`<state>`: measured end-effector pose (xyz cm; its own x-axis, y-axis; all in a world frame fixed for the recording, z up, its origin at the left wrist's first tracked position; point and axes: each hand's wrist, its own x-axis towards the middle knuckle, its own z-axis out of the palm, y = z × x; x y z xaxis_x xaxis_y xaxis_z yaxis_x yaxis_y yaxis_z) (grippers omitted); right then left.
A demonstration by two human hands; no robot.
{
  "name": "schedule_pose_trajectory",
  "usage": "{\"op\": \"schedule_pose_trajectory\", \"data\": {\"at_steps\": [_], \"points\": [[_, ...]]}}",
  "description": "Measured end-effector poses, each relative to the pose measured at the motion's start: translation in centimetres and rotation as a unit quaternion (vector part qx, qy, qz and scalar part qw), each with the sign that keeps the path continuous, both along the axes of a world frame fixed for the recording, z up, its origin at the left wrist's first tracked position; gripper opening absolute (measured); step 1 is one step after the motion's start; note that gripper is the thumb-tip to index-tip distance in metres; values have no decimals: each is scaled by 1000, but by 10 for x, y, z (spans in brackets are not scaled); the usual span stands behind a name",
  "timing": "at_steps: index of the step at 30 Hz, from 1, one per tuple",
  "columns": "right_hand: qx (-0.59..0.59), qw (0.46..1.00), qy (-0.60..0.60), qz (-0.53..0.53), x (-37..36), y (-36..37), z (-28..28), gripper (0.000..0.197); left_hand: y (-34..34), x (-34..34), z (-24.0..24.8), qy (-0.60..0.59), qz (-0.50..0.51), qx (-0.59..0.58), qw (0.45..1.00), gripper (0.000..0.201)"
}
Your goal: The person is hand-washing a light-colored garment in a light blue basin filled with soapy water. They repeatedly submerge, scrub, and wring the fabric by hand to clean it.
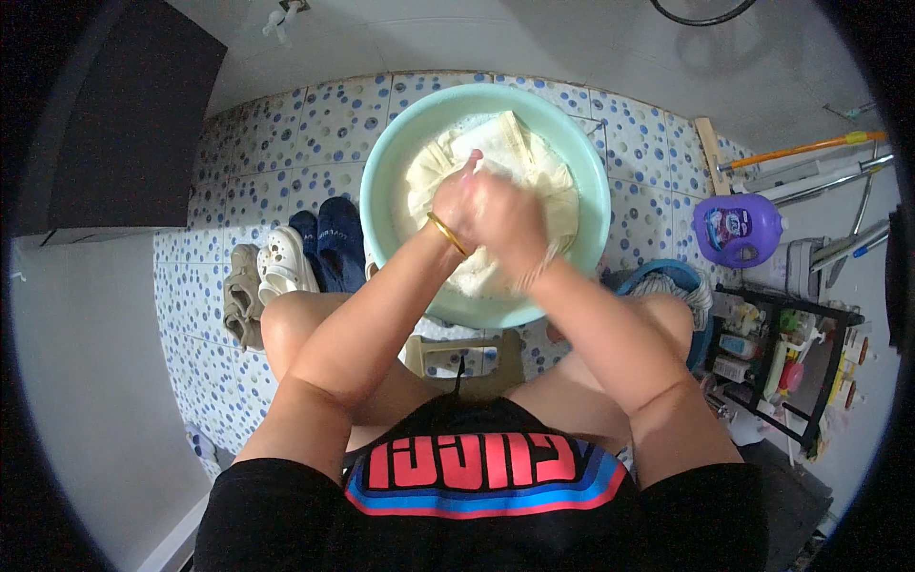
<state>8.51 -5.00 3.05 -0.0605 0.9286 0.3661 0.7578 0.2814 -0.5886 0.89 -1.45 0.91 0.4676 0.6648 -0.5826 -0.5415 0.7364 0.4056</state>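
Note:
A round mint-green basin (373, 191) holds soapy, cloudy water and a bunched cream-coloured cloth garment (553, 181). Above the garment, near the basin's middle, my two hands are pressed together. My left hand (454, 202) has a gold bangle at its wrist, and its fingers are closed; whatever lies in them is hidden behind the other hand. Motion blurs my right hand (510, 224), which overlaps the left from the right side, so its fingers cannot be made out. A beaded bracelet is on the right wrist.
On the left stand dark blue slippers (339, 243), white clogs (286, 262) and beige shoes (244, 296). To the right are a purple detergent bottle (736, 232), a blue tub (672, 276) with striped cloth, and a black rack (772, 362) of bottles. A low stool (415, 357) is beneath me.

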Motion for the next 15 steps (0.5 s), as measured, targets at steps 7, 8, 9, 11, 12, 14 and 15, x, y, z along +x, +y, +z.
{"op": "schedule_pose_trajectory", "data": {"at_steps": [7,8,9,11,12,14,15], "points": [[-208,934,284,-59,32,27,10,29,8,-2,15,45,24,100,994,36],[-277,899,337,-26,37,28,11,28,13,-5,19,47,30,105,993,38],[-309,857,412,-7,43,30,6,26,15,-6,26,47,34,110,992,39],[-365,752,548,34,54,35,-8,26,15,-5,40,45,42,145,988,36],[-355,688,634,4,57,35,-2,26,18,-6,36,46,42,164,985,34],[-286,694,656,-83,55,34,-6,24,21,-8,20,68,56,177,980,28],[-249,692,666,-125,50,35,-7,23,22,-7,11,89,75,165,979,26]]}}
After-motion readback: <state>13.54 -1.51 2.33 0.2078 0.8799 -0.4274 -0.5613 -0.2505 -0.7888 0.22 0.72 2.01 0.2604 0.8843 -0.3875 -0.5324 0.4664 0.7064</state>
